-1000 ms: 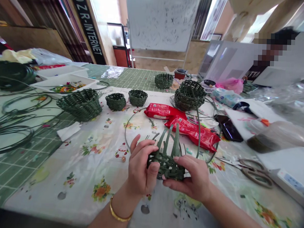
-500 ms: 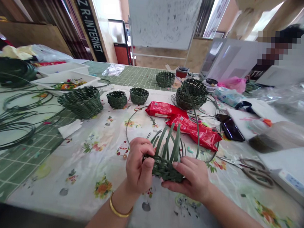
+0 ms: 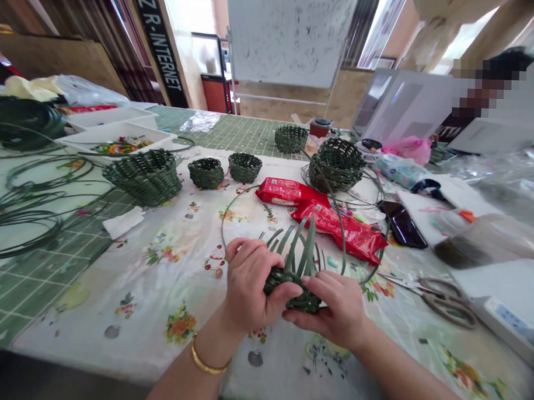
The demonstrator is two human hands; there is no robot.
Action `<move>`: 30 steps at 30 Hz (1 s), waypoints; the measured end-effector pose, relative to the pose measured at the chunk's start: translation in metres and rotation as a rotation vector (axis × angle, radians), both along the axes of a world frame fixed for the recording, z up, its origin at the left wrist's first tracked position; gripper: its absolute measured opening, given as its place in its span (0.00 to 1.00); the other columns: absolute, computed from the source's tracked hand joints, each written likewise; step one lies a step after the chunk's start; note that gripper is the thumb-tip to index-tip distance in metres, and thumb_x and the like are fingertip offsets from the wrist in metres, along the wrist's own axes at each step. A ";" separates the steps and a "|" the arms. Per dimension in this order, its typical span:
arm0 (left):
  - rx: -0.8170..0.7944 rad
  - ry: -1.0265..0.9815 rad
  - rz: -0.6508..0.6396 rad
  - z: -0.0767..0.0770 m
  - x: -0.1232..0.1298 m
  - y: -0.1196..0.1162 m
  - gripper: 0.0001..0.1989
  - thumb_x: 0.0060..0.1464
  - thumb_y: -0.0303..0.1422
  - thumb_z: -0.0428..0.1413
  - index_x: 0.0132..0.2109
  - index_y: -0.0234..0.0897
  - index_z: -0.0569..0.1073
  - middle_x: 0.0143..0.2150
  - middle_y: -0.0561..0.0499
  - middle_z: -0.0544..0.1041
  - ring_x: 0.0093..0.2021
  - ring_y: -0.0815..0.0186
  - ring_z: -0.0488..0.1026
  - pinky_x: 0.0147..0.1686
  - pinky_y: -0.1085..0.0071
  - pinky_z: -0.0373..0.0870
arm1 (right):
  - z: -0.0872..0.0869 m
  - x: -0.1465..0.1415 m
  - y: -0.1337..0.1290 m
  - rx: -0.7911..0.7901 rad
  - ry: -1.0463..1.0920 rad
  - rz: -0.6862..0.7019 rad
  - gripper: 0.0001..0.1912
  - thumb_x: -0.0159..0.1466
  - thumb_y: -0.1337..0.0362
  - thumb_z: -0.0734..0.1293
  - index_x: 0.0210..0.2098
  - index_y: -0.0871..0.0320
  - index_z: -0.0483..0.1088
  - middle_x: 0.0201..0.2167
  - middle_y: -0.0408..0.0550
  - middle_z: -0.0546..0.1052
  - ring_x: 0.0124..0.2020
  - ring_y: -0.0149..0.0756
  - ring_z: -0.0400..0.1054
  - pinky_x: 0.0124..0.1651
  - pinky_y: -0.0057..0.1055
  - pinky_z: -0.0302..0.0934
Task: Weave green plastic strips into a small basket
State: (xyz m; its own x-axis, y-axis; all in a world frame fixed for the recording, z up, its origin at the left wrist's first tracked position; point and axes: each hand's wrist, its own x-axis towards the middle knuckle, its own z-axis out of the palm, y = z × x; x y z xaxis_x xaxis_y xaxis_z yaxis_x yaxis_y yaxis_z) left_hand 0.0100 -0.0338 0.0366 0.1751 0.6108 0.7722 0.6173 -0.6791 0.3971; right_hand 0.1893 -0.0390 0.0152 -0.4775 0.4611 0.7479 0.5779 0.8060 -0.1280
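On the head camera I see my left hand [image 3: 246,287], a gold bangle [image 3: 206,361] at its wrist, and my right hand [image 3: 333,304], both holding a half-woven basket [image 3: 292,289] over the floral tablecloth [image 3: 115,288] on the worktop. Both grips are pressed together on the basket's woven base, my left thumb lying across the weave and my right fingers [image 3: 329,295] closing on it from the other side. Upright green strips [image 3: 302,248] fan up from the base.

Just beyond the basket lie red snack packets [image 3: 336,226]. To its right sit steel scissors [image 3: 434,299]. Farther beyond it, to the left, stand two small woven baskets [image 3: 205,173] and a larger woven basket [image 3: 143,177].
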 end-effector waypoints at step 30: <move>-0.775 -0.299 -0.505 -0.014 -0.016 0.018 0.14 0.38 0.35 0.67 0.27 0.36 0.68 0.41 0.47 0.74 0.50 0.57 0.69 0.47 0.61 0.66 | -0.009 0.001 0.003 -0.059 -0.161 -0.065 0.23 0.60 0.43 0.62 0.35 0.58 0.68 0.21 0.43 0.72 0.22 0.30 0.64 0.26 0.28 0.50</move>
